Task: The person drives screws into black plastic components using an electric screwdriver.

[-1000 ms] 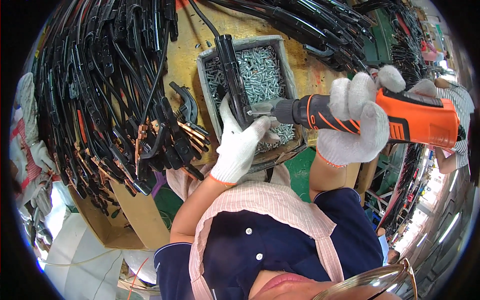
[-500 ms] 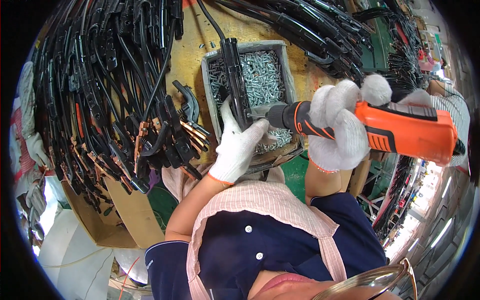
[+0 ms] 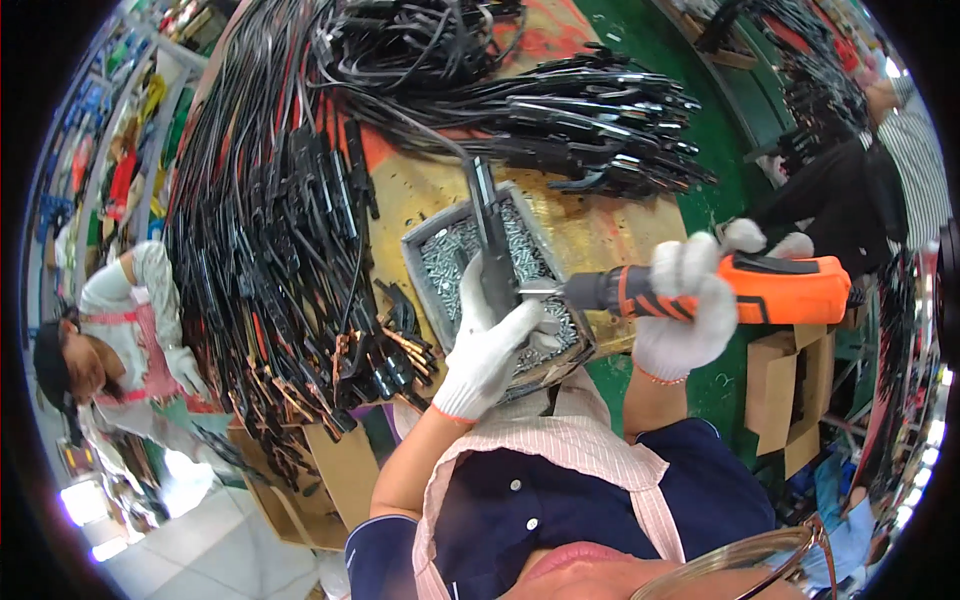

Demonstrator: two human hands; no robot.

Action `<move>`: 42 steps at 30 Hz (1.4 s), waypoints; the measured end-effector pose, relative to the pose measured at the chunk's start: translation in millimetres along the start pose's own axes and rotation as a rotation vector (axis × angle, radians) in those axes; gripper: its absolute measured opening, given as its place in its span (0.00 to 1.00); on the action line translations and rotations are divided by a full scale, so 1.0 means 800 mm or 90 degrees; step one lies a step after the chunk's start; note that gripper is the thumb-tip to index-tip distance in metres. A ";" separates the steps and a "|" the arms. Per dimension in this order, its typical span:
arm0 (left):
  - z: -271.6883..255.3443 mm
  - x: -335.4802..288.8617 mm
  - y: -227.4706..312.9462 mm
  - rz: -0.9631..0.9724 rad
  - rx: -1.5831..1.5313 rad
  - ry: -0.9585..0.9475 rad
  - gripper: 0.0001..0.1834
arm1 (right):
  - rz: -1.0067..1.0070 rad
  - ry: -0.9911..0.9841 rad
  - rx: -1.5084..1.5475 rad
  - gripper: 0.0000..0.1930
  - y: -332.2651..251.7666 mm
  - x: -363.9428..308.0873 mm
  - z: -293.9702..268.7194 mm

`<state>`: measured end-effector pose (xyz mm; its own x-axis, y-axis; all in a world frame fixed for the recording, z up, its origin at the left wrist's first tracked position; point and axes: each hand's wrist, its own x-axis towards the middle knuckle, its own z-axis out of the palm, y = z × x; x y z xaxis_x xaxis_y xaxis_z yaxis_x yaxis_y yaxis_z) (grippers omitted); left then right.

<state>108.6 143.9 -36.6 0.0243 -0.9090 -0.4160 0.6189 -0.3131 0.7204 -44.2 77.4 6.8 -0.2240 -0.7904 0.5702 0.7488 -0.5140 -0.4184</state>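
My left hand [image 3: 482, 352], in a white knit glove, is closed around a black handle [image 3: 486, 215] with a cable running from its far end. My right hand [image 3: 692, 318], gloved too, is wrapped around an orange and black power screwdriver [image 3: 785, 290]. The tool lies level, its bit pointing left and meeting the handle's side close to my left fingers. Whether a screw sits on the bit is too small to tell. Beneath both hands stands a grey box [image 3: 427, 308] of small silvery screws [image 3: 440, 262].
To the left lies a big heap of black cabled handles [image 3: 300, 210], several with copper-coloured ends [image 3: 405, 348]. Another bundle [image 3: 590, 125] covers the table's far right. Cardboard boxes stand at lower left [image 3: 345, 480] and right [image 3: 775, 390]. One person [image 3: 130, 340] is at left, another [image 3: 900, 170] at right.
The view has shifted, so more of the table and the person at left show. Handle and screwdriver keep their contact, both still held in the same hands.
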 end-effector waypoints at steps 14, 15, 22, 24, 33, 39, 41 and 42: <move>0.076 0.072 0.000 0.019 -0.104 -0.117 0.09 | 0.005 0.308 -0.002 0.27 -0.078 0.038 -0.059; 0.096 0.081 0.007 0.006 -0.137 -0.168 0.10 | -0.005 0.310 0.001 0.28 -0.092 0.026 -0.061; 0.166 0.208 0.026 0.024 -0.009 -0.313 0.13 | 0.012 0.341 -0.149 0.35 -0.136 -0.016 -0.058; 0.170 0.208 0.023 -0.020 0.046 -0.319 0.24 | 0.024 0.334 -0.182 0.36 -0.132 -0.019 -0.057; 0.036 0.025 0.094 0.404 0.309 -0.097 0.25 | 0.371 -0.221 -0.472 0.47 0.022 -0.011 -0.015; -0.094 -0.055 0.127 0.483 0.310 0.223 0.23 | 0.514 -0.484 -0.737 0.44 0.115 -0.033 -0.065; -0.155 -0.107 0.123 0.489 0.401 0.390 0.24 | 0.497 -0.583 -0.954 0.36 0.112 -0.019 -0.035; -0.178 -0.126 0.115 0.483 0.426 0.427 0.24 | 0.335 -0.621 -0.937 0.34 0.112 -0.011 -0.032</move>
<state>274.8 245.7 -7.0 0.7288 -0.6621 0.1747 -0.2524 -0.0225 0.9674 8.6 29.7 -53.4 0.6242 -0.7713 0.1247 -0.5926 -0.5714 -0.5678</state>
